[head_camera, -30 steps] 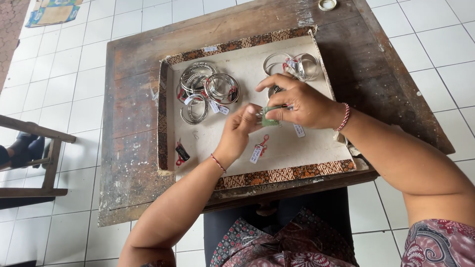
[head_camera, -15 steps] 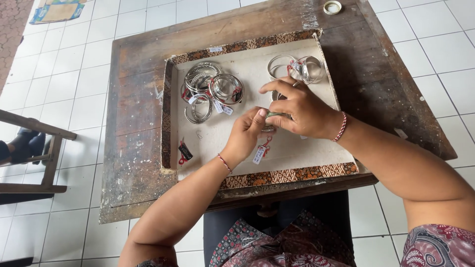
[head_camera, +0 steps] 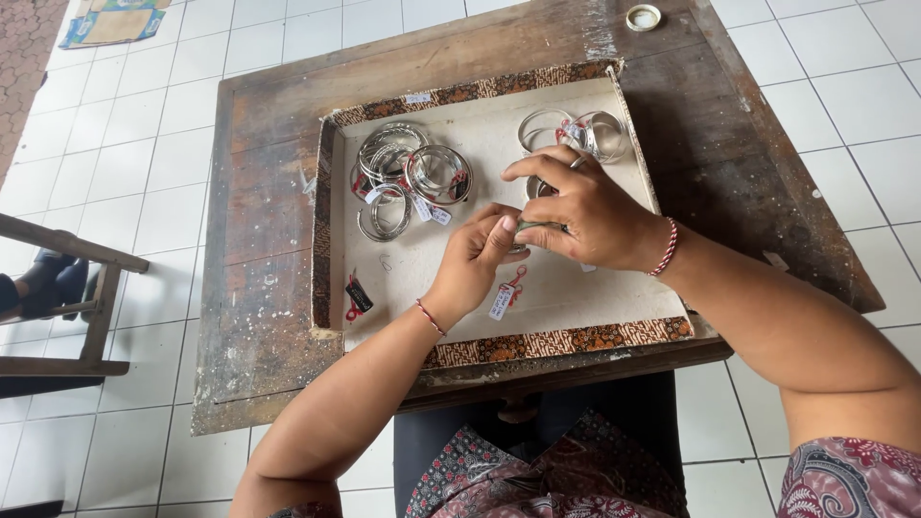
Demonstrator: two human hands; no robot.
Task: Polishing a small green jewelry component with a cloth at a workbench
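My left hand (head_camera: 477, 261) and my right hand (head_camera: 585, 213) meet over a shallow tray (head_camera: 614, 336) with a patterned rim, set on a worn wooden table (head_camera: 259, 240). Between the fingertips of both hands sits a small greenish piece (head_camera: 537, 226), mostly hidden by the fingers. A silver bangle (head_camera: 540, 186) shows just under my right fingers. A pile of silver bangles (head_camera: 408, 177) with small tags lies at the tray's back left. Two more bangles (head_camera: 576, 134) lie at the back right. A paper tag on a red string (head_camera: 504, 297) rests below my left hand.
A small dark tag (head_camera: 358, 294) lies near the tray's left wall. A round white lid (head_camera: 643, 17) sits at the table's far right corner. A wooden bench (head_camera: 67, 297) stands on the tiled floor to the left, with a flat cardboard piece (head_camera: 110, 21) beyond.
Both hands have stayed together over the tray's middle. The right fingers have shifted slightly around the small piece. The camera view moved a little.
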